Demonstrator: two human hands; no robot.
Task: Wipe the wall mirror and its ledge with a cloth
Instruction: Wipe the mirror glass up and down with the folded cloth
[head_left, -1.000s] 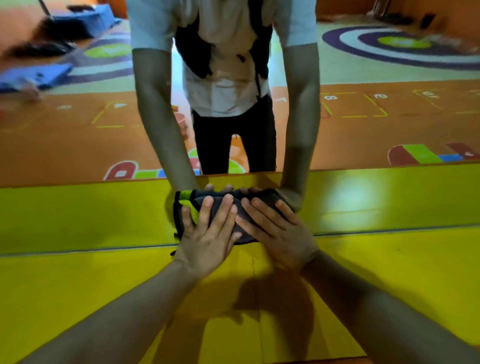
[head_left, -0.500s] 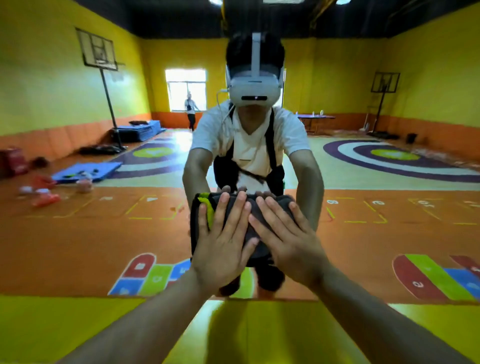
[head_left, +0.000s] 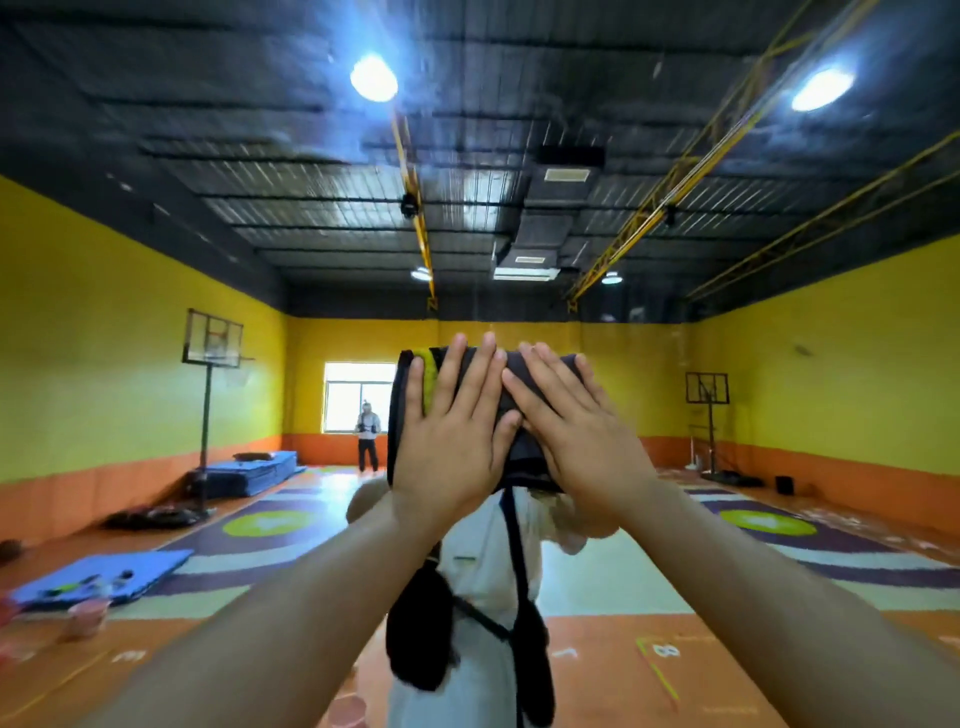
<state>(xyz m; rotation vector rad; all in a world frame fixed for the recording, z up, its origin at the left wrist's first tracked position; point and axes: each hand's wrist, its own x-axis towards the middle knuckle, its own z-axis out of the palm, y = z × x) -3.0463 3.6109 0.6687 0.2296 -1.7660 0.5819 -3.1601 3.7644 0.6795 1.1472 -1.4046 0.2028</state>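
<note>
The wall mirror (head_left: 727, 415) fills the whole view and reflects a yellow-walled gym. A folded dark grey cloth (head_left: 524, 457) with a yellow-green strip lies flat against the glass at head height. My left hand (head_left: 447, 441) presses on its left half with straight, spread fingers. My right hand (head_left: 566, 431) presses on its right half the same way, fingertips beside those of the left. Below the cloth the mirror shows my own torso in a white shirt with dark straps. The ledge is out of view.
Reflected in the glass are a basketball hoop (head_left: 213, 338) at left, blue mats (head_left: 249, 473) on the orange floor, another hoop (head_left: 706, 389) at right and a person (head_left: 368, 436) standing by the far window.
Both hands have slid the cloth up the mirror from the yellow ledge to head height. My view has tilted up with them from the ledge to the ceiling.
</note>
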